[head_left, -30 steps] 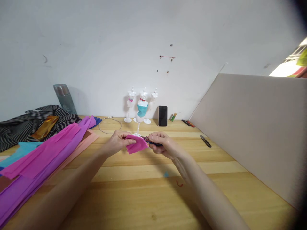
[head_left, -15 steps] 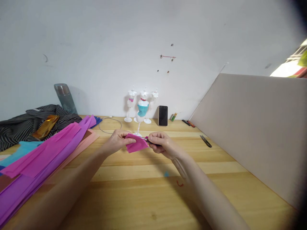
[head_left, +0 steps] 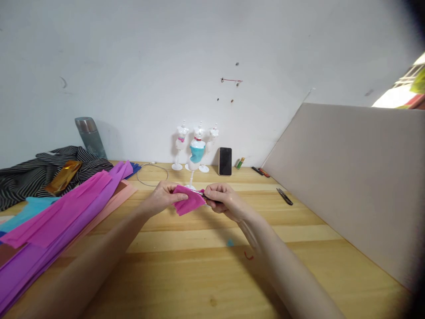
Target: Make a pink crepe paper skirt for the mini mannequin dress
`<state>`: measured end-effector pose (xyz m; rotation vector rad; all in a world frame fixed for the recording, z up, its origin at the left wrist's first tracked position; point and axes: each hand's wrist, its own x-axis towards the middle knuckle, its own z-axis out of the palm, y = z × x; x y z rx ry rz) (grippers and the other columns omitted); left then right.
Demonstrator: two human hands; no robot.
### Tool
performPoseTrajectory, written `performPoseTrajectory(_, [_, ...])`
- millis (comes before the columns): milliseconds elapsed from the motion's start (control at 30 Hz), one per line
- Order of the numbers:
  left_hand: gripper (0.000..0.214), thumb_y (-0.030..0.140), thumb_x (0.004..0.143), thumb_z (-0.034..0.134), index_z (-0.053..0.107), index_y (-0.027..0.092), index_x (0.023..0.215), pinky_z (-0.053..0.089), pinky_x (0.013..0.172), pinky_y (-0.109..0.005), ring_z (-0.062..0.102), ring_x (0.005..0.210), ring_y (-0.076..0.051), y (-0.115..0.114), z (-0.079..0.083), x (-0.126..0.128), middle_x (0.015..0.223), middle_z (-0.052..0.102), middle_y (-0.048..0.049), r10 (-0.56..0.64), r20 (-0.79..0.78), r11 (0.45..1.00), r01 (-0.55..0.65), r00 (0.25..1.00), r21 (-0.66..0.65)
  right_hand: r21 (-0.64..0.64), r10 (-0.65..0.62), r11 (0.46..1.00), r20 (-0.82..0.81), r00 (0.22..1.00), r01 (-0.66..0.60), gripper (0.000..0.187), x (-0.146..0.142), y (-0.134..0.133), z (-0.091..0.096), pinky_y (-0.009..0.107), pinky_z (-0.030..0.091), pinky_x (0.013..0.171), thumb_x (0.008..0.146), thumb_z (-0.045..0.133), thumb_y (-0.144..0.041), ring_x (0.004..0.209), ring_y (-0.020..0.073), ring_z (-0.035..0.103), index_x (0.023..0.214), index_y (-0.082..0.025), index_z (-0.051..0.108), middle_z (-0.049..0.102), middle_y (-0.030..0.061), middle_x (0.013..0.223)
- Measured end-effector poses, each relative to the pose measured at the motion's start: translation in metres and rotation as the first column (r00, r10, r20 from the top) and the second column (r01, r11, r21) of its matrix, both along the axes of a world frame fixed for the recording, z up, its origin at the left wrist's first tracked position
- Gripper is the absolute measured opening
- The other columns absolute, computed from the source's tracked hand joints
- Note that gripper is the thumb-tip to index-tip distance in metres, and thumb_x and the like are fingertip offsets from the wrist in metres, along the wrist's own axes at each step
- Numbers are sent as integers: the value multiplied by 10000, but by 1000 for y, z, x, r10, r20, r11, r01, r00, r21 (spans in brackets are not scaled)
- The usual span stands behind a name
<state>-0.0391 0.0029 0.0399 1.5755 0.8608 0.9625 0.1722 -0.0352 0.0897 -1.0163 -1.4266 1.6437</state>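
My left hand (head_left: 163, 195) pinches a small folded piece of pink tissue paper (head_left: 187, 201) above the wooden table (head_left: 212, 266). My right hand (head_left: 223, 200) is closed round a small pair of scissors (head_left: 202, 194), whose metal blades meet the paper's upper right edge. Both hands hover at the table's middle, just in front of a small white mannequin with a teal top (head_left: 196, 153).
Long sheets of pink, purple and peach tissue paper (head_left: 59, 217) lie at the left, with striped cloth (head_left: 36, 170) and a metal flask (head_left: 89, 136) behind. Two more mannequins, a phone (head_left: 225, 161), a wire ring (head_left: 152, 173), thread snips (head_left: 284, 196) and a grey board (head_left: 358, 177) on the right.
Almost nothing: the hands and the pink paper have stayed in place, and the scissor blades have shifted slightly along the paper's edge.
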Motion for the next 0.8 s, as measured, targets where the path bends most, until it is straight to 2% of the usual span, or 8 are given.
performPoseTrajectory(367, [215,296,707,702,746,104,792,419,558,-227,534,596,-115,-8,3,5,663,661,-31,-30,-70,997,34,997,64,12,27,1000,-2,1000,-27,433,2,3,-7,220,31,398,651,738,-489,390,15,202,541,-130,522,439,-40,474])
performPoseTrajectory(800, [231,322,658,736,693,95,662,332,500,-209,434,501,-75,-10,-10,18,526,525,24,-45,66,999,47,997,-20,30,26,999,-13,1000,-25,439,0,0,-5,231,36,412,647,738,-482,398,16,187,523,-148,481,395,-52,485])
